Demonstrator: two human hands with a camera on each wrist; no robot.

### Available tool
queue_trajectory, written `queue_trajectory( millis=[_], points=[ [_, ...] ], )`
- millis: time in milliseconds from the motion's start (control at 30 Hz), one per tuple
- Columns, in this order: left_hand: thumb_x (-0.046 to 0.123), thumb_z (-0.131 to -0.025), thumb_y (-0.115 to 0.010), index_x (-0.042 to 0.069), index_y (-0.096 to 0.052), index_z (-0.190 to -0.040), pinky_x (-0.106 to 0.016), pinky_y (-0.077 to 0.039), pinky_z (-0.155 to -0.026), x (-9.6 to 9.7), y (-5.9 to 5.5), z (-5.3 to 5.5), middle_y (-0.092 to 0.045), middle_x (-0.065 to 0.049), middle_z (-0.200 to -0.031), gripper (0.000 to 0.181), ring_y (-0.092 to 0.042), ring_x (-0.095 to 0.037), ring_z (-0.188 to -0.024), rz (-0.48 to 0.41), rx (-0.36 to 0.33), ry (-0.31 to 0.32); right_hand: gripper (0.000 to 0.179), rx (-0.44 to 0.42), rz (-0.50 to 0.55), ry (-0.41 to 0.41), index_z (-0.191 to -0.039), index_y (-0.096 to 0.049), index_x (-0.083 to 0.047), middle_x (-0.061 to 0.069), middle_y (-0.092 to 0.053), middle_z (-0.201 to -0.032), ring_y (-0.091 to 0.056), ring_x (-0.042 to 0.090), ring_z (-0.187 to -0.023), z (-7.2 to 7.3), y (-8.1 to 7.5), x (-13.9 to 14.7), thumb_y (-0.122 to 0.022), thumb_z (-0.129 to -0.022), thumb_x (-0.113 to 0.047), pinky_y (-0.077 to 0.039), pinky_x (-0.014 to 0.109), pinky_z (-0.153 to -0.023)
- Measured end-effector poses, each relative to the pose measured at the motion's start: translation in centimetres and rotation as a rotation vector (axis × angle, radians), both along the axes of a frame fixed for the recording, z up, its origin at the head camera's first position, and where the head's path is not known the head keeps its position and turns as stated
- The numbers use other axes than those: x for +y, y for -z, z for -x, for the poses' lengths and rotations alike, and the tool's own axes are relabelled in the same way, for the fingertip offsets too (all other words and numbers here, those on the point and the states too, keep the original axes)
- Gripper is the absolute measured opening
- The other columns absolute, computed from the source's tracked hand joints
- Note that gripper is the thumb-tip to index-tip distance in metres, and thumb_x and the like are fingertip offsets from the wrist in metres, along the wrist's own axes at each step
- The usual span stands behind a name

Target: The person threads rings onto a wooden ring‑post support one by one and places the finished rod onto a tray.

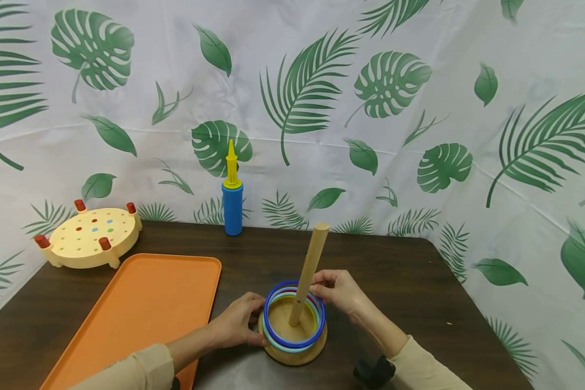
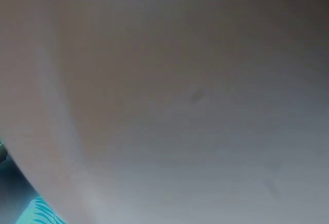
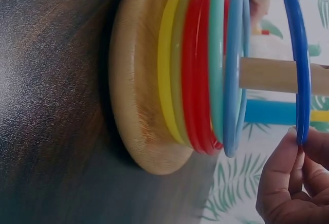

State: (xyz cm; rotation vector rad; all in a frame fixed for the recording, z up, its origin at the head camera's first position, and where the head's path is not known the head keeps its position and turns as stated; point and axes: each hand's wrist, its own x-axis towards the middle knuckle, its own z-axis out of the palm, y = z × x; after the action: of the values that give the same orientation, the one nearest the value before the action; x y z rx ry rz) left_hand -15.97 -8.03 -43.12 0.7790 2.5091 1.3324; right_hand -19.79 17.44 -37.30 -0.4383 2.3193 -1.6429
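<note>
My right hand pinches a dark blue ring between thumb and fingertips. That ring encircles a wooden peg, above the other rings. Lower on the peg lie a light blue ring, a teal ring, red rings and yellow rings, stacked over a round wooden base. At the left side of the base, my left hand holds its rim with thumb and fingers spread around it. The left wrist view is mostly a blurred close surface.
An orange tray lies left of the ring stacker on the dark table. Behind it stands a cream round pegboard with red-tipped legs. A blue and yellow hand pump stands at the back, before a leaf-patterned cloth.
</note>
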Motion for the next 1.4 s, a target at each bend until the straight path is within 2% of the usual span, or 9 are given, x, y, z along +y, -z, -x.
queue_trajectory(
  millis=[267, 667, 933, 1133, 1400],
  points=[
    [0.011, -0.068, -0.084, -0.011, -0.048, -0.130, -0.028, -0.054, -0.089, -0.1, 0.1, 0.0, -0.047, -0.015, -0.121, 0.075, -0.051, -0.029, -0.110, -0.006, -0.004, 0.006, 0.016, 0.013, -0.029, 0.020, -0.093, -0.062, 0.013, -0.004, -0.058, -0.071, -0.052, 0.011, -0.067, 0.3, 0.6, -0.1, -0.064, -0.085, 0.000, -0.048, 0.018, -0.053],
    [0.011, -0.068, -0.084, -0.012, -0.047, -0.130, -0.028, -0.054, -0.090, -0.2, 0.0, 0.0, -0.047, -0.016, -0.121, 0.075, -0.050, -0.030, -0.113, -0.015, -0.012, 0.009, 0.015, 0.031, -0.049, 0.027, -0.093, -0.062, 0.012, -0.003, -0.060, -0.074, -0.052, 0.009, -0.068, 0.6, 0.8, -0.3, -0.064, -0.085, -0.001, -0.047, 0.020, -0.054],
    [0.015, -0.068, -0.085, -0.011, -0.046, -0.131, -0.025, -0.053, -0.090, -0.1, 0.0, 0.0, -0.047, -0.015, -0.121, 0.079, -0.050, -0.030, -0.113, 0.015, 0.022, 0.012, 0.013, 0.017, -0.058, 0.044, -0.093, -0.064, 0.010, -0.001, -0.064, -0.077, -0.055, 0.011, -0.071, 0.9, 1.6, -0.2, -0.063, -0.085, 0.000, -0.051, 0.022, -0.056],
    [0.013, -0.068, -0.085, -0.012, -0.045, -0.132, -0.028, -0.053, -0.092, -0.1, 0.0, -0.1, -0.046, -0.016, -0.121, 0.080, -0.049, -0.031, -0.114, 0.000, -0.002, 0.017, 0.012, 0.016, -0.058, 0.039, -0.093, -0.064, 0.009, 0.001, -0.065, -0.078, -0.057, 0.013, -0.072, 0.8, 1.8, -0.2, -0.063, -0.085, 0.000, -0.054, 0.028, -0.058],
    [0.013, -0.069, -0.084, -0.011, -0.044, -0.134, -0.030, -0.052, -0.093, -0.1, 0.0, -0.1, -0.045, -0.015, -0.121, 0.080, -0.048, -0.030, -0.115, -0.008, -0.032, 0.013, 0.008, 0.063, -0.105, 0.030, -0.090, -0.065, 0.007, 0.005, -0.065, -0.079, -0.053, 0.011, -0.068, 0.7, 2.1, -0.4, -0.064, -0.085, 0.000, -0.050, 0.025, -0.053]
  ],
)
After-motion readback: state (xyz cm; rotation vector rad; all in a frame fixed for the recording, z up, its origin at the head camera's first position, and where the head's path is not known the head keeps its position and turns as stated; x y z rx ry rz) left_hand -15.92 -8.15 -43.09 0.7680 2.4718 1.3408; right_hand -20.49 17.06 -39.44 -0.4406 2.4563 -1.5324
